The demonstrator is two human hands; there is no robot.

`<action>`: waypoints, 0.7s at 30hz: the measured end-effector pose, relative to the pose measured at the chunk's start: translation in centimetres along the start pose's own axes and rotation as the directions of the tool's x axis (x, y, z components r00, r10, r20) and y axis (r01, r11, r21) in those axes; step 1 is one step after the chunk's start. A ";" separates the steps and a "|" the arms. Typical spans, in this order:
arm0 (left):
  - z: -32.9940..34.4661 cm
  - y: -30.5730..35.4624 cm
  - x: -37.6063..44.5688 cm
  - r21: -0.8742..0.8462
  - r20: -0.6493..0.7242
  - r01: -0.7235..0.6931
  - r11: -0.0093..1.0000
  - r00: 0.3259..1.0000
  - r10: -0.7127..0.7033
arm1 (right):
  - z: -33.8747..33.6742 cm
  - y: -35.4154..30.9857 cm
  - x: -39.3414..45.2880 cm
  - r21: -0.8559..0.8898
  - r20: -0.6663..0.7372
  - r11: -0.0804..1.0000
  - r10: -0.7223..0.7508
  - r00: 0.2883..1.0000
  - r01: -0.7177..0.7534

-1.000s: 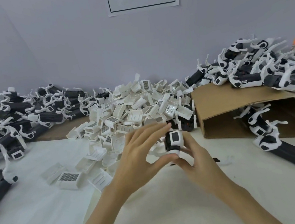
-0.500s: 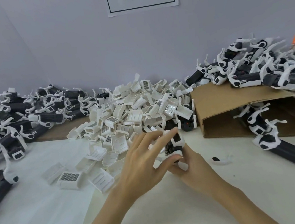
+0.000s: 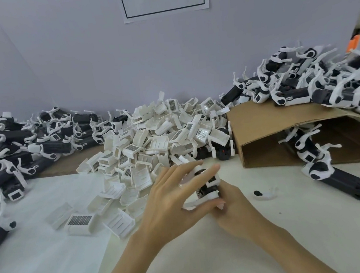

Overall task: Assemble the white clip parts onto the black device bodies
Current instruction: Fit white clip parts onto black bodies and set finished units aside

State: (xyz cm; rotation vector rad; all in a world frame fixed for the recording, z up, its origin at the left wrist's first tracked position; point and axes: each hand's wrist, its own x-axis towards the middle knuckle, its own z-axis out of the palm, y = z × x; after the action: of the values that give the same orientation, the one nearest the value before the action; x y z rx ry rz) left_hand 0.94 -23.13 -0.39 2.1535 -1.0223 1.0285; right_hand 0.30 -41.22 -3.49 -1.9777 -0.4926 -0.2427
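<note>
Black plastic shows between my palms: the black device body (image 3: 206,188) stands nearly upright just above the table (image 3: 279,249), held low down by my right hand (image 3: 230,207), whose fingers are curled round its base. My left hand (image 3: 172,207) lies across its front with fingers almost straight, fingertips (image 3: 212,169) pressing the top and thumb pushing a white clip part (image 3: 201,201) against the lower end. 1 second ago the body was higher and its labelled face was turned toward me; now it is lower, rotated, and mostly covered by my left hand, so I judge the clip is being seated, though I cannot tell whether it has latched. Just beyond my left hand sits the pile of loose white clips (image 3: 158,136); farther left lie the assembled units (image 3: 23,144). Beyond my right hand is the cardboard box (image 3: 264,130), with more units (image 3: 327,86) on top, unchanged. A small stray white piece (image 3: 264,194) rests right of my right hand.
</note>
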 end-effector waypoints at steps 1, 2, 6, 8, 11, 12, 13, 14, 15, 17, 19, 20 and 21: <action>0.1 0.1 0.0 0.005 -0.022 -0.018 1.000 1.000 0.018 | 0.1 -0.1 -0.1 0.006 0.007 1.000 0.007 1.000 -0.007; 0.2 0.1 0.0 0.010 -0.044 -0.033 0.999 0.998 0.034 | 0.2 -0.1 -0.2 0.022 0.024 1.000 0.020 1.000 -0.020; 0.2 0.4 0.2 -0.053 -0.112 0.130 0.990 0.984 -0.136 | 0.5 -0.6 -0.1 0.064 0.040 0.997 0.036 0.999 -0.039; -0.3 0.7 0.8 -0.271 -0.108 0.458 0.847 0.860 -0.500 | 0.4 -1.2 0.2 0.132 -0.004 0.985 0.116 0.993 -0.115; -1.3 -0.6 1.6 -0.628 0.182 0.722 0.289 0.497 -0.848 | -0.3 -1.7 0.8 0.319 -0.053 0.909 0.299 0.953 -0.268; -1.7 -1.2 1.8 -0.650 0.317 0.745 0.151 0.447 -0.837 | -0.6 -1.7 0.9 0.370 -0.065 0.881 0.342 0.937 -0.296; -1.9 -1.8 1.7 -0.644 0.420 0.761 0.080 0.439 -0.794 | -0.9 -1.7 1.0 0.440 -0.068 0.840 0.382 0.922 -0.316; -1.8 -2.1 1.6 -0.645 0.483 0.764 0.037 0.444 -0.755 | -1.2 -1.5 1.1 0.531 -0.058 0.781 0.421 0.905 -0.329; -1.6 -2.2 1.5 -0.659 0.509 0.752 -0.007 0.440 -0.740 | -1.5 -1.3 1.1 0.621 -0.037 0.709 0.452 0.891 -0.333; -1.1 -2.0 1.4 -0.711 0.510 0.698 -0.089 0.424 -0.748 | -2.1 -1.1 1.2 0.730 0.008 0.601 0.470 0.883 -0.326; -0.6 -1.6 1.2 -0.759 0.488 0.645 -0.095 0.465 -0.739 | -2.4 -1.0 1.2 0.787 0.055 0.524 0.468 0.882 -0.327; -0.4 -1.3 1.2 -0.780 0.485 0.615 -0.113 0.481 -0.731 | -2.4 -1.0 1.2 0.809 0.081 0.486 0.467 0.881 -0.332; -0.4 -1.2 1.2 -0.798 0.491 0.585 -0.149 0.487 -0.722 | -2.4 -1.1 1.2 0.829 0.108 0.446 0.464 0.879 -0.337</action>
State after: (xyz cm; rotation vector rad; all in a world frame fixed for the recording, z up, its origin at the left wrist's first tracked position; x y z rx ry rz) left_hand 2.20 -22.64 0.63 1.1273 -0.0937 -0.1142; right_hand 1.01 -42.64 -1.09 -1.0404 0.0170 0.1626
